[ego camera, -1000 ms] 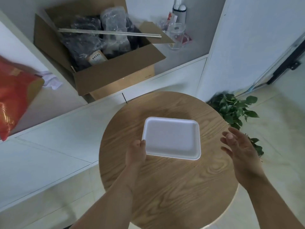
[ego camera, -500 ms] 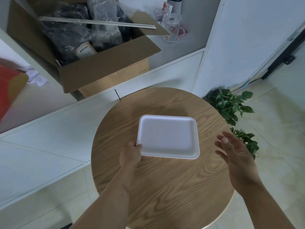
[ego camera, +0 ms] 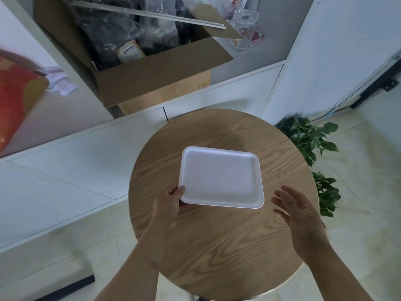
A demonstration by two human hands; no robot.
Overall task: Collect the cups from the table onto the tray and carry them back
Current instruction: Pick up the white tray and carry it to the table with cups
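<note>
Your left hand (ego camera: 168,200) still pinches the near-left corner of the empty white foam tray (ego camera: 221,177) | right hand (ego camera: 299,213), fingers spread and grasping nothing, has closed toward its right edge | round wooden table (ego camera: 217,246) shows no cups; two-handed carry likely next.

The left hand (ego camera: 168,203) covers the near-left corner of the tray (ego camera: 221,177), and its fingers under the rim are hidden. Both forearms run off the bottom edge. The cardboard box (ego camera: 152,70) is cut by the top edge, its bagged contents too dark to identify (1 label's print is too small to read). The red bag (ego camera: 15,101) is cropped at the left edge. The table's (ego camera: 217,246) underside is hidden.
</note>
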